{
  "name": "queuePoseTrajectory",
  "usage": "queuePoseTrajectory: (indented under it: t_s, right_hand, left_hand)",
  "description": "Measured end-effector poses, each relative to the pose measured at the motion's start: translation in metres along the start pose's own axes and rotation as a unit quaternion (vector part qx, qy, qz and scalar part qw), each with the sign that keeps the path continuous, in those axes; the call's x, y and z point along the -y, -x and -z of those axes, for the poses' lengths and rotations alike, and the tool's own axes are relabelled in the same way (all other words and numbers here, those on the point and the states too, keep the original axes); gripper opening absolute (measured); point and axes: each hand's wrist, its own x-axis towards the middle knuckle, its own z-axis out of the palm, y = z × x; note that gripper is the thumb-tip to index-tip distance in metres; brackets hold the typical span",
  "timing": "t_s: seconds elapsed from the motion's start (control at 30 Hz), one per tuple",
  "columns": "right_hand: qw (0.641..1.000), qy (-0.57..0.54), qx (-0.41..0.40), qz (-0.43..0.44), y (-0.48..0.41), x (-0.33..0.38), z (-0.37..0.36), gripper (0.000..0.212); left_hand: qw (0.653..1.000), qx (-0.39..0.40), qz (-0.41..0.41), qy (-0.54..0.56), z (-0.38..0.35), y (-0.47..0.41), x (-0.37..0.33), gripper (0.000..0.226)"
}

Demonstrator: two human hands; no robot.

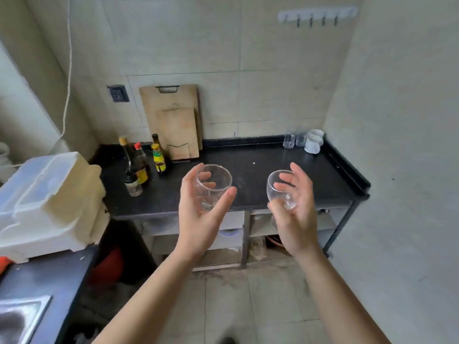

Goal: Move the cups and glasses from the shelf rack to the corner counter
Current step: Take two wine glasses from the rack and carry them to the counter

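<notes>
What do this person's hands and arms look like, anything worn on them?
Both forearms are bare, with no sleeves in view. The left hand and right hand wear no gloves, and no rings, watch or bracelets show. The fingers are slim with short nails.

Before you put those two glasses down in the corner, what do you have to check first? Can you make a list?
1. Left hand has a firm hold on its glass: ok, fingers wrap around it.
2. Right hand has a firm hold on the rounder glass: ok.
3. Bare space on the black counter near the corner: ok.
4. Glasses and white cups already in the corner stand clear of the way in: ok, they sit far back.
5. Sauce bottles out of the path: ok, far on the left.
6. Held glasses clean and dry: cannot tell.
</notes>
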Motion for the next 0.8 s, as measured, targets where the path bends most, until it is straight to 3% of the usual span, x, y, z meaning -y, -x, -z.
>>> queuePoseTrajectory:
  t_s: [0.17,0.47,0.63,0.8]
  right_hand:
    - [0.996,0.055,-0.063,-0.003,-0.111,-0.032,0.035,0.073]
    - [0.976,0.079,-0.199,-0.029,-0.249,-0.093,0.117,0.064]
    - [0.974,0.071,-0.21,-0.051,-0.328,-0.158,0.163,0.065]
    - [0.982,0.052,-0.164,-0.08,-0.431,-0.232,0.207,0.063]
  left_hand:
    - [0.994,0.066,0.028,0.082,-0.099,-0.101,0.033,0.069]
    - [0.969,0.201,0.06,0.128,-0.255,-0.223,0.078,0.071]
    - [0.969,0.209,0.074,0.109,-0.343,-0.267,0.122,0.071]
    - [0.979,0.176,0.096,0.043,-0.441,-0.317,0.172,0.072]
